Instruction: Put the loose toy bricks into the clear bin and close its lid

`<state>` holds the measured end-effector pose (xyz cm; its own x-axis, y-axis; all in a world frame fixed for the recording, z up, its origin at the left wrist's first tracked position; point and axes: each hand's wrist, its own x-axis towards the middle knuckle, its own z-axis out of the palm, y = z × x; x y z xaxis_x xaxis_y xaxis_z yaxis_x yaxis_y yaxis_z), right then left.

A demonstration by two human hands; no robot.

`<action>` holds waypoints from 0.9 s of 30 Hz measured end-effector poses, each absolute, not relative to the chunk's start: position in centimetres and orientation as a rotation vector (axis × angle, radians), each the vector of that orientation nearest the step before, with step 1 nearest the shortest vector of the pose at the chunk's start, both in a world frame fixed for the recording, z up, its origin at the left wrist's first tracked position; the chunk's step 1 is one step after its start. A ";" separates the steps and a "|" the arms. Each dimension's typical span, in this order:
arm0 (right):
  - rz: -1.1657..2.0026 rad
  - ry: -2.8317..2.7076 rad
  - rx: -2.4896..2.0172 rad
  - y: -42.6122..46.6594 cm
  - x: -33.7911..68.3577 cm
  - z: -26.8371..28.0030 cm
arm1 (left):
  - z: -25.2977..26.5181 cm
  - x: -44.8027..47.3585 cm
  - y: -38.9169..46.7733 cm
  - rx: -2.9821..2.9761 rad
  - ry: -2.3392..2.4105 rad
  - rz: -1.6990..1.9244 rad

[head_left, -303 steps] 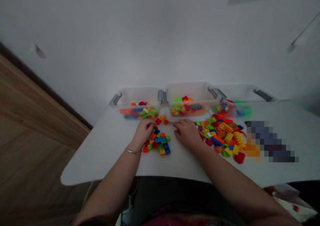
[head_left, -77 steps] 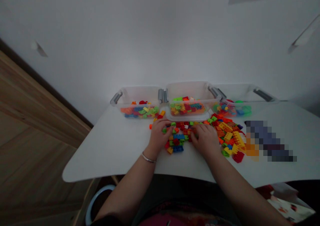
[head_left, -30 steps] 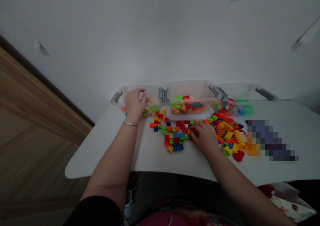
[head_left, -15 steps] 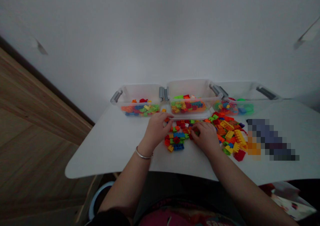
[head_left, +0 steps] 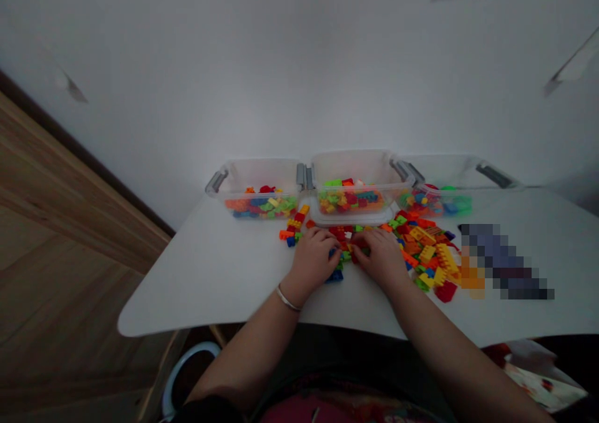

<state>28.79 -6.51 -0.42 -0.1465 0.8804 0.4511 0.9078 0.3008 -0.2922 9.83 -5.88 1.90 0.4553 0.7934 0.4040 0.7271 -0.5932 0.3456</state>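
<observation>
My left hand (head_left: 314, 259) rests over small plastic toy bricks in the middle of the table, its fingers curled inward and hiding what is under them. Facing it, my right hand (head_left: 381, 254) has thumb and fingers closed at a toy brick (head_left: 350, 248) on the left side of the large heap. Blue bricks (head_left: 335, 277) poke out below my left fingers. Beyond the two hands lie red bricks (head_left: 340, 231). A small cluster of yellow, red, orange and blue bricks (head_left: 294, 222) lies left of my left hand.
Three clear bins stand along the wall: a left bin (head_left: 262, 172), a middle bin (head_left: 350, 164) and a right bin (head_left: 449, 168), each with colourful pieces inside. A loose brick heap (head_left: 428, 254) spreads right of my right hand. Farther right lies a pixelated dark object (head_left: 505, 261).
My left hand has moved right and nearer to me, closer to my right hand, and its fingers have curled. The cluster of bricks it covered now shows. My right hand has barely shifted.
</observation>
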 end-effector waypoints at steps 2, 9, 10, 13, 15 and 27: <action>-0.076 -2.033 -1.576 -6.4 28.8 -0.5 | 1.6 9.9 -5.7 2.575 1.361 0.816; -0.077 -1.969 -1.595 -6.2 28.9 -0.9 | 1.4 10.0 -5.8 2.593 1.383 0.761; -0.075 -1.958 -1.606 -6.2 28.9 -0.9 | 1.5 10.0 -5.9 2.613 1.365 0.745; -0.052 -1.957 -1.606 -6.1 28.8 -0.9 | 1.8 10.0 -6.2 2.718 1.269 0.701; -0.037 -1.960 -1.592 -5.9 28.8 -1.0 | 1.8 9.9 -6.2 2.760 1.236 0.690; 0.003 -1.861 -1.598 -5.8 29.4 -0.1 | 1.4 9.9 -6.2 2.677 1.254 0.714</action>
